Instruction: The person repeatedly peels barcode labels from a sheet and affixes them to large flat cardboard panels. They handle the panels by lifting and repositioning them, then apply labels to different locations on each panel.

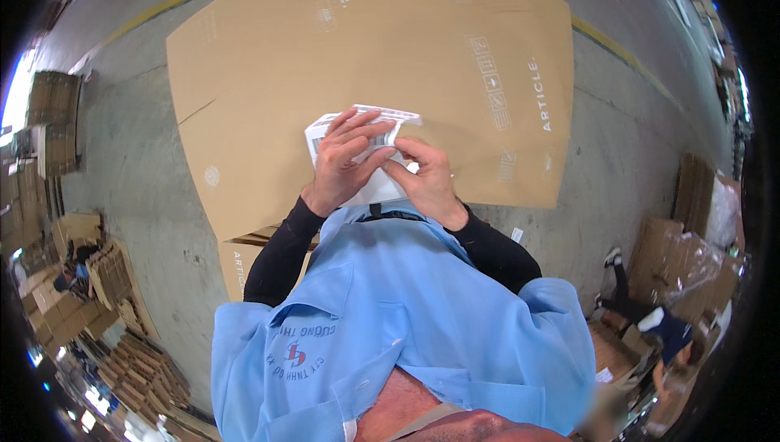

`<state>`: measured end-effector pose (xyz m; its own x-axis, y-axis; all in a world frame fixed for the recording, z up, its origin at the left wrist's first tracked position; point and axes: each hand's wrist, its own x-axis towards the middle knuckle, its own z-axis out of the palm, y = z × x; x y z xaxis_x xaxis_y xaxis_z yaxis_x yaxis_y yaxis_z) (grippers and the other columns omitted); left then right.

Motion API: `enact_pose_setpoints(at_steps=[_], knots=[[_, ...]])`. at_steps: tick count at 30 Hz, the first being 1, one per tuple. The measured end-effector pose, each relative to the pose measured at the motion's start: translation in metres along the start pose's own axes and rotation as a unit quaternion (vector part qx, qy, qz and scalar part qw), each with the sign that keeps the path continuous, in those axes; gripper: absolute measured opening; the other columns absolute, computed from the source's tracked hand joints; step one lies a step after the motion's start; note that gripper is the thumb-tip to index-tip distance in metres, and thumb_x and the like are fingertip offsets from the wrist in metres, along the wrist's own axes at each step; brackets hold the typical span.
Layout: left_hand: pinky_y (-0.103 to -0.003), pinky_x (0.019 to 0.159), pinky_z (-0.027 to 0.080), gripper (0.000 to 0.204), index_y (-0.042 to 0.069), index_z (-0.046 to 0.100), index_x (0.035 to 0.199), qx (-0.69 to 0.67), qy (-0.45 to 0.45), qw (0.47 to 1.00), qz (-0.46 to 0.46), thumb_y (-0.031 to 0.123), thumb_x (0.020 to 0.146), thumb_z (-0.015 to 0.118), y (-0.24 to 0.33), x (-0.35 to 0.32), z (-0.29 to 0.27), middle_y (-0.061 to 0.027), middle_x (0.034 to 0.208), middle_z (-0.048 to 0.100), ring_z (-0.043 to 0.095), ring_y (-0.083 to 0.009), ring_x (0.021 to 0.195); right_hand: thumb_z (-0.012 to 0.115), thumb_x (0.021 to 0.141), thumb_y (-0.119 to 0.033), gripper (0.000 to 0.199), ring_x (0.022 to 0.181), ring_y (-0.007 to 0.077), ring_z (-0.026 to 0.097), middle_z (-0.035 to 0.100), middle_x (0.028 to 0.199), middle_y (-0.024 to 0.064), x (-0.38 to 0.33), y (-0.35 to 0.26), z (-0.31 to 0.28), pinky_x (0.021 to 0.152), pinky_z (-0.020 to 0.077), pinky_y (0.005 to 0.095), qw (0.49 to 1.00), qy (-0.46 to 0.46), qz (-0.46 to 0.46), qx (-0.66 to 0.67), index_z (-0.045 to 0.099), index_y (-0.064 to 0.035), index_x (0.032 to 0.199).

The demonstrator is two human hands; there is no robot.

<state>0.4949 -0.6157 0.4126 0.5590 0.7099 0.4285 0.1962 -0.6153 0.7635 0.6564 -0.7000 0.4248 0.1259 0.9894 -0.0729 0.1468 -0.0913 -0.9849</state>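
A small stack of white label sheets (376, 192) with printed bars lies in front of me, just past my waist, over the near edge of a large flat cardboard sheet (366, 52). My left hand (343, 158) grips the stack, its fingers laid across the printed face and its thumb pointing toward the right hand. Thumb and forefinger of my right hand (426, 184) pinch the right edge of the top label (395, 135), which curls up there. Both thumbs nearly meet. The undersides of the sheets are hidden.
Beneath the big sheet, a cardboard box (233, 267) shows at the lower left. Stacked cartons (55, 109) line the left side, with flattened cardboard (146, 373) lower down. On the right are wrapped cartons (678, 259) and another person (662, 320). A white scrap (517, 235) lies on the floor.
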Motion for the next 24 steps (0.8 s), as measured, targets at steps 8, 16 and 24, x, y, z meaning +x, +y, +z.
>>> enact_pose_setpoints(at_steps=[8,16,24], knots=[[-0.042,0.094,0.054,0.025,0.000,0.057,0.078,-0.146,0.104,0.980,-0.083,-0.001,0.076,0.082,0.005,-0.007,0.011,-0.0115,0.104,0.073,0.068,-0.0289,0.109,0.075,0.082,-0.003,0.036,0.090,0.0184,0.061,0.069,0.100,0.0123,-0.001,0.008,0.001,0.084,0.0495,0.0316,1.000,0.015,-0.008,0.016,0.067,0.0060,0.116],[-0.036,0.087,0.048,0.022,0.007,0.075,0.093,-0.079,0.130,0.978,-0.143,0.007,0.073,0.085,0.013,-0.013,0.010,-0.0023,0.096,0.075,0.065,-0.0201,0.093,0.073,0.081,0.000,0.038,0.087,0.0151,0.055,0.063,0.093,0.0073,-0.004,0.012,-0.004,0.080,0.0462,0.0289,1.000,-0.012,-0.009,0.023,0.066,0.0056,0.118],[-0.038,0.086,0.047,0.029,0.006,0.058,0.068,-0.015,0.172,0.985,-0.026,0.009,0.071,0.086,0.014,-0.018,0.009,-0.0018,0.100,0.076,0.065,-0.0214,0.088,0.068,0.088,0.006,0.029,0.076,0.0033,0.053,0.065,0.093,-0.0016,-0.003,-0.005,-0.005,0.067,0.0423,0.0202,0.970,-0.027,0.110,0.214,0.068,0.0024,0.117]])
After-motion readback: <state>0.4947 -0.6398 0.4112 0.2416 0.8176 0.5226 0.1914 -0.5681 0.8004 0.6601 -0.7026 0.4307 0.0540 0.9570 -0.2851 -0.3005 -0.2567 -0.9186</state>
